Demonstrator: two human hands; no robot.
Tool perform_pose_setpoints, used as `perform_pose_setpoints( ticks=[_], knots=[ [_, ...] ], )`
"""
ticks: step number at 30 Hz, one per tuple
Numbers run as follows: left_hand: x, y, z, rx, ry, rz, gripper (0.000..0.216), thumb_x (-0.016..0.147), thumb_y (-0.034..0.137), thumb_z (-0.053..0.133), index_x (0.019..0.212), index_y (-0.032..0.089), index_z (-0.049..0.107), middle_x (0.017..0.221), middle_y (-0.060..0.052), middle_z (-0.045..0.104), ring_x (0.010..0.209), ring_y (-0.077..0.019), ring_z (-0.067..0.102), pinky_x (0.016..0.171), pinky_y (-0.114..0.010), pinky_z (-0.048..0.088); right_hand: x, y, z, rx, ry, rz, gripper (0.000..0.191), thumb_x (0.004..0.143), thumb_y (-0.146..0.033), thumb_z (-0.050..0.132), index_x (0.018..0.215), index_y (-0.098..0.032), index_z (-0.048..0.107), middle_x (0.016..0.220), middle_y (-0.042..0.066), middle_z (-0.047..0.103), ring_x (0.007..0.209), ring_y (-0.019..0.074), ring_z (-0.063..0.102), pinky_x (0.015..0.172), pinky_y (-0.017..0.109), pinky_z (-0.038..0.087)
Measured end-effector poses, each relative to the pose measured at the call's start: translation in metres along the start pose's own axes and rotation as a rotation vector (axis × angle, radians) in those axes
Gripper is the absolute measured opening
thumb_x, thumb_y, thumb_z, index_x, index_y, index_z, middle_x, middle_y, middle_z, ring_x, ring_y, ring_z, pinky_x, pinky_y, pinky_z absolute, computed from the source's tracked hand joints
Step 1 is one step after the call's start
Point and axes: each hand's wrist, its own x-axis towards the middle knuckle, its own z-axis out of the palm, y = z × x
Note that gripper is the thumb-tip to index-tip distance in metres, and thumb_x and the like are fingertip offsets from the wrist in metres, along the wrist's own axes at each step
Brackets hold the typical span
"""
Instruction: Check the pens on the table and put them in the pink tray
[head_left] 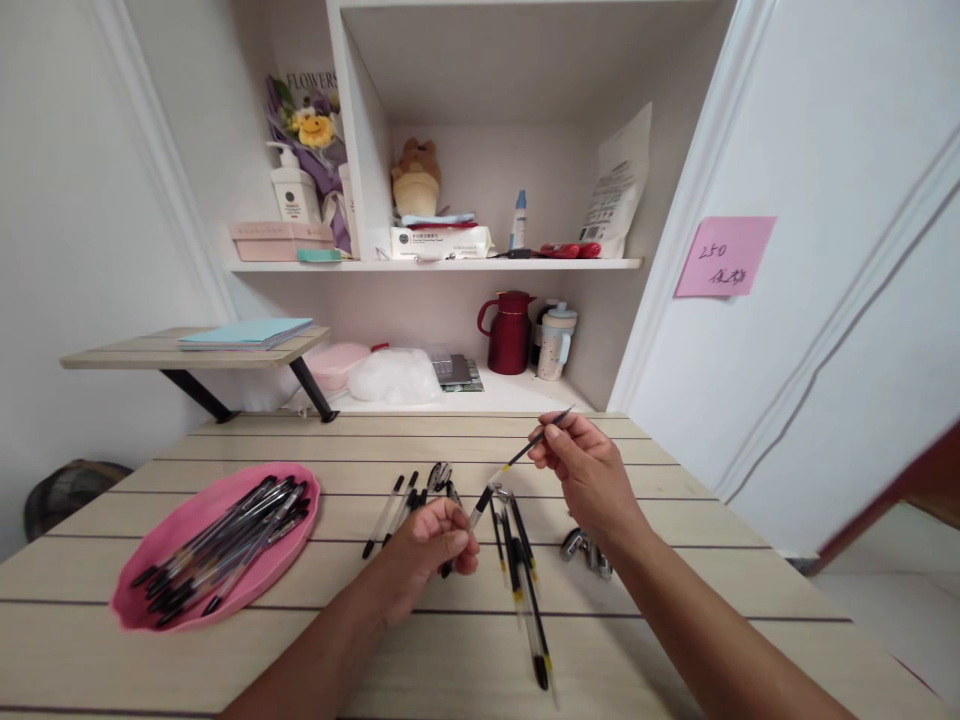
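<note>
Head view: pens (247, 530) lie in a pink tray (283, 556) at left; the left hand (429, 550) closely pinches a pen barrel (481, 507) above the table (135, 675); a refill (534, 442) meets the barrel's upper end, its far end pinched in the right hand (585, 465); caps (575, 542) lie near that wrist.

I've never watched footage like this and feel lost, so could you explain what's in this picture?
There's no machine: these are a person's two bare hands, seen by a camera worn on the head, looking forward and down. The left hand holds a pen barrel. The right hand holds a thin, dark refill, with its lower end at that barrel. On the wooden table are a pink tray of pens and, between the forearms, more pen parts.
</note>
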Motion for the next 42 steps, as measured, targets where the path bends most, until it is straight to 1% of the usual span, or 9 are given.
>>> perform_pose_setpoints(
  ticks=[9,16,20,23,26,30,33,37,42],
  knots=[
    [-0.001,0.003,0.002,0.006,0.007,0.003,0.015,0.072,0.026,0.057,0.079,0.016,0.048,0.069,-0.002,0.059,0.060,-0.0114,0.054,0.059,-0.024,0.035,-0.001,0.001,0.000,0.001,-0.016,0.010,0.018,0.074,-0.030,0.057,0.087,-0.018,0.054,0.075,0.001,0.058,0.057,0.0091,0.054,0.051,0.023,0.040],
    [0.001,0.004,0.005,0.095,0.119,0.011,0.015,0.070,0.024,0.058,0.078,0.016,0.049,0.066,-0.001,0.059,0.056,-0.0101,0.053,0.058,-0.024,0.035,-0.007,-0.005,0.004,-0.219,-0.069,-0.064,0.018,0.075,-0.031,0.055,0.086,-0.018,0.054,0.071,0.001,0.057,0.057,0.0101,0.053,0.052,0.023,0.041],
    [0.001,0.001,0.006,0.056,0.105,0.055,0.017,0.070,0.026,0.059,0.080,0.016,0.050,0.066,-0.001,0.059,0.057,-0.0104,0.053,0.058,-0.024,0.035,-0.014,-0.001,0.011,-0.326,-0.216,0.039,0.020,0.070,-0.034,0.059,0.078,-0.016,0.056,0.065,0.000,0.055,0.057,0.0107,0.052,0.055,0.025,0.042],
    [0.000,0.000,0.005,0.008,0.101,0.051,0.018,0.070,0.027,0.060,0.080,0.016,0.050,0.065,0.000,0.059,0.056,-0.0103,0.053,0.058,-0.024,0.034,-0.016,0.002,0.015,-0.369,-0.298,0.150,0.025,0.069,-0.038,0.059,0.081,-0.016,0.058,0.069,0.001,0.058,0.059,0.0116,0.053,0.057,0.025,0.043],
    [0.001,-0.001,0.004,-0.019,0.105,0.033,0.018,0.069,0.026,0.061,0.079,0.017,0.050,0.064,0.000,0.059,0.056,-0.0106,0.053,0.057,-0.024,0.033,-0.014,0.001,0.016,-0.370,-0.229,0.205,0.029,0.072,-0.042,0.053,0.087,-0.017,0.057,0.077,0.003,0.061,0.058,0.0108,0.054,0.054,0.024,0.041],
    [0.002,-0.001,0.001,-0.090,0.108,0.043,0.021,0.069,0.025,0.060,0.086,0.015,0.054,0.067,-0.002,0.058,0.057,-0.0107,0.053,0.058,-0.024,0.034,-0.008,0.005,0.009,-0.437,-0.144,0.182,0.028,0.074,-0.041,0.050,0.083,-0.016,0.057,0.075,0.004,0.061,0.056,0.0111,0.054,0.052,0.024,0.040],
    [0.003,-0.001,-0.002,-0.189,0.117,0.039,0.026,0.071,0.023,0.060,0.095,0.014,0.057,0.071,-0.003,0.057,0.060,-0.0107,0.053,0.060,-0.025,0.035,-0.001,0.015,-0.003,-0.604,-0.140,0.126,0.022,0.073,-0.037,0.050,0.078,-0.016,0.057,0.072,0.003,0.060,0.059,0.0129,0.055,0.054,0.024,0.040],
    [0.004,-0.002,-0.007,-0.305,0.110,0.047,0.020,0.071,0.020,0.060,0.090,0.015,0.059,0.073,-0.003,0.057,0.063,-0.0109,0.053,0.064,-0.026,0.037,0.009,0.032,-0.015,-1.063,-0.243,0.072,0.016,0.072,-0.030,0.050,0.066,-0.018,0.059,0.064,0.002,0.061,0.060,0.0143,0.054,0.055,0.024,0.037],
    [0.002,-0.004,-0.007,-0.369,0.076,0.061,0.015,0.073,0.018,0.058,0.088,0.018,0.060,0.076,-0.002,0.057,0.067,-0.0109,0.053,0.074,-0.031,0.039,0.021,0.055,-0.006,-1.464,-0.350,0.144,0.015,0.071,-0.021,0.048,0.075,-0.019,0.062,0.079,0.005,0.066,0.075,0.0161,0.057,0.064,0.024,0.037]
  ],
)
